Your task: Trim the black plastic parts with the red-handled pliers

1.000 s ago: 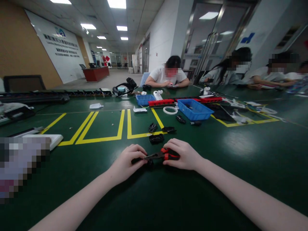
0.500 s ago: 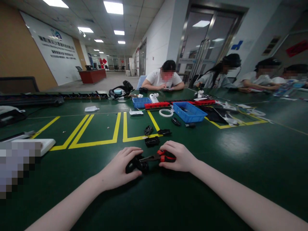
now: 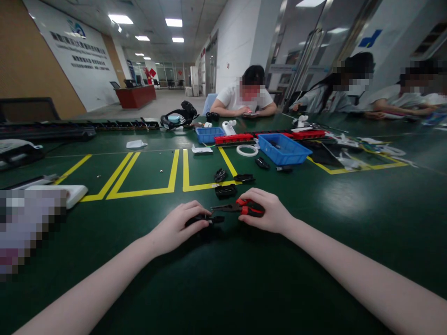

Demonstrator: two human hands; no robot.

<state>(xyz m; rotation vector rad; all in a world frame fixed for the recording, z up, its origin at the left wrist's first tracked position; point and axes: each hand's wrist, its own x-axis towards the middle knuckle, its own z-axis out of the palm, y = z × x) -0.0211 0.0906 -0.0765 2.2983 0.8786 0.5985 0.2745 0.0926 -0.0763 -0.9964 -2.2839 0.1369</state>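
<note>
My right hand (image 3: 265, 211) is closed around the red-and-black handles of a pair of long-nose pliers (image 3: 228, 208), whose jaws point left. Between the fingers and thumb of my left hand (image 3: 185, 225) is a dark bundle (image 3: 217, 219) that looks like a coiled black cable; my fingers cover much of it. The tips of the pliers lie close to my left fingertips, and whether they touch the bundle I cannot tell. Just beyond my hands lie several small black bundles, one of them a black bundle (image 3: 225, 190) by the yellow tape corner.
Yellow tape lines (image 3: 139, 194) mark the green table (image 3: 223, 288). A blue bin (image 3: 284, 151), a white tape roll (image 3: 247, 150) and red strips (image 3: 233, 138) lie farther back. At left is a white object (image 3: 77, 195). A person (image 3: 244, 100) sits opposite, others at right.
The pliers' jaws have come away from the middle of the black bundle, up toward my left fingertips. My left hand has turned the bundle. The view has tilted down and shifted slightly.
</note>
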